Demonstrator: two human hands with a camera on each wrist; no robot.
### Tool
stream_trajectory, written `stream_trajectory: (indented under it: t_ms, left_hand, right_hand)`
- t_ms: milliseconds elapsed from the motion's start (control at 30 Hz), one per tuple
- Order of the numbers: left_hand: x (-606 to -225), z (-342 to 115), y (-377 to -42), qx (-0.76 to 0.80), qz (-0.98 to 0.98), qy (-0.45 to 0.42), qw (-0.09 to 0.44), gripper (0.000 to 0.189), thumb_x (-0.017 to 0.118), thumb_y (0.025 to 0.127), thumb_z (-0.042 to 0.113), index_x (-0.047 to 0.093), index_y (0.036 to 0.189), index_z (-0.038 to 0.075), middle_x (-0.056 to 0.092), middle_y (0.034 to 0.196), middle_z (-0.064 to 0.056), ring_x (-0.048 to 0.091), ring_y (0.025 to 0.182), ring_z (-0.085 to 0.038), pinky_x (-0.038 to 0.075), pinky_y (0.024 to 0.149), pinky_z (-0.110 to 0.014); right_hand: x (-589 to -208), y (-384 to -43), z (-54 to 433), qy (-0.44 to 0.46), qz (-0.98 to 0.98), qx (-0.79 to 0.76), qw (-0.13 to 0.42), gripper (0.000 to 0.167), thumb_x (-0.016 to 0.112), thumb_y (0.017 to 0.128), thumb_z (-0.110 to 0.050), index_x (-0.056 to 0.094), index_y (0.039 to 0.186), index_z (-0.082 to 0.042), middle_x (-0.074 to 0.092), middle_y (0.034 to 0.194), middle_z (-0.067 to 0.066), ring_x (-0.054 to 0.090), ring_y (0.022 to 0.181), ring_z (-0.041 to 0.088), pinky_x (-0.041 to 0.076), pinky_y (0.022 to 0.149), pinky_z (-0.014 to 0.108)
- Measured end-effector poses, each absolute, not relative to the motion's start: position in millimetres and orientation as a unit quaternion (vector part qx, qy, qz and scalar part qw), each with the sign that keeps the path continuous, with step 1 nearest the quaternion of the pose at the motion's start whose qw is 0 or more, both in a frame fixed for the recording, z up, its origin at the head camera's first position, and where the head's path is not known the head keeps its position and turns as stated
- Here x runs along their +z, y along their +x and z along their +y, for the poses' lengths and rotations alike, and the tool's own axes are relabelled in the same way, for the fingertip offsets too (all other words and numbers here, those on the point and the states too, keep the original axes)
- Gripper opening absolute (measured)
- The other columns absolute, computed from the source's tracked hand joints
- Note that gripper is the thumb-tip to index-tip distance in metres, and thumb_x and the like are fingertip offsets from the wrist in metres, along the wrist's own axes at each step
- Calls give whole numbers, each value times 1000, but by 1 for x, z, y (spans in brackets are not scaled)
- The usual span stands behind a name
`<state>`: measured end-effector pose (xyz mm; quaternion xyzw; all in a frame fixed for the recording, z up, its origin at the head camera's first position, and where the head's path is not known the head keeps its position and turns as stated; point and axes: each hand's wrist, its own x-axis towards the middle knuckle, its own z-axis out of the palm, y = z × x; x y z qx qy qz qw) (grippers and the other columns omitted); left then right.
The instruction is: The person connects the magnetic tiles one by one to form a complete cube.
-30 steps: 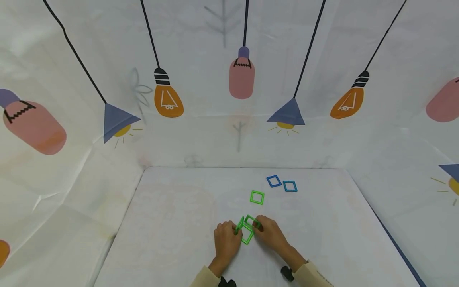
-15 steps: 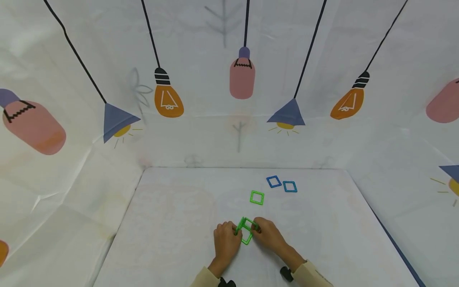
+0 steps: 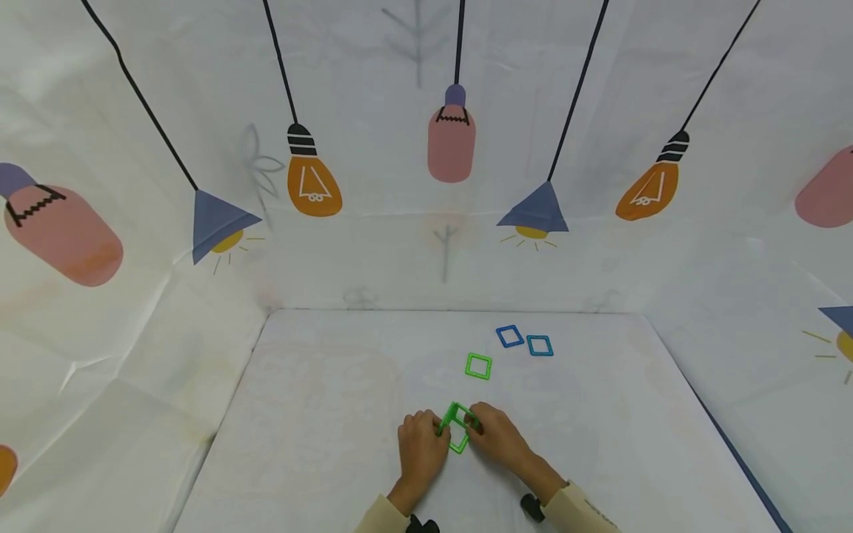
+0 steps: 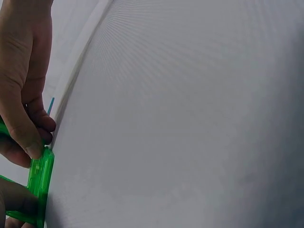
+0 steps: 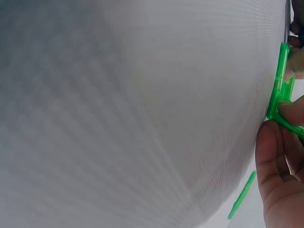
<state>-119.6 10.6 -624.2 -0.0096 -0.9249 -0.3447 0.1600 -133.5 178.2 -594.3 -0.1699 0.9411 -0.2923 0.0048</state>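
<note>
Three green square frames stand together between the hands in the head view. One lower frame (image 3: 459, 447) lies close over the table. My left hand (image 3: 422, 443) pinches a green frame (image 3: 446, 420) that stands tilted up along the left side. From the right, my right hand (image 3: 498, 437) pinches the third green frame (image 3: 463, 413), whose edge meets the tilted one at the top. Fingers cover part of both held frames. In the left wrist view, the green plastic edge (image 4: 40, 175) shows between fingertips. The right wrist view has fingers on a green frame (image 5: 280, 90).
Behind the hands a loose green square frame (image 3: 478, 366) lies flat on the white table (image 3: 333, 414). Farther back are two blue square frames (image 3: 509, 336), side by side. White sheet walls (image 3: 373, 259) printed with lamps enclose the table's back and sides.
My right hand has shifted slightly left, bringing its green frame in against the tilted one. My left hand keeps its place.
</note>
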Motion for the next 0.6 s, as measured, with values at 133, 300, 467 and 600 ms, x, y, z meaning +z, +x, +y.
stream_trajectory:
  t_ms: [133,300,467,600]
  left_hand:
    - [-625,10,-119,-347,-923,-13,167,19,86,71,14,66,71,15,56,62,7,44,62,-9,32,63,-26]
    - [-624,10,-118,-353,-920,-16,172,19,85,72,14,66,71,14,56,62,6,44,62,-9,31,62,-26]
    - [-623,10,-118,-359,-919,-15,164,19,84,73,12,66,71,14,55,62,7,43,62,-9,30,62,-25]
    - [-621,10,-118,-362,-919,-11,157,19,84,74,13,66,71,14,54,62,7,42,63,-8,29,63,-25]
  right_hand:
    - [-595,-133,178,-171,942,-290,2,16,75,84,-1,65,87,-13,56,76,-8,45,67,2,43,58,18]
    - [-595,-133,177,-168,944,-283,-2,15,76,84,-3,66,88,-13,57,76,-8,45,67,2,43,59,18]
    - [-593,-134,174,-159,947,-278,-4,15,77,83,-3,66,88,-12,59,76,-8,46,66,2,44,58,18]
    - [-592,-133,172,-152,950,-273,-12,15,77,83,-3,65,87,-12,59,75,-7,46,65,2,44,58,18]
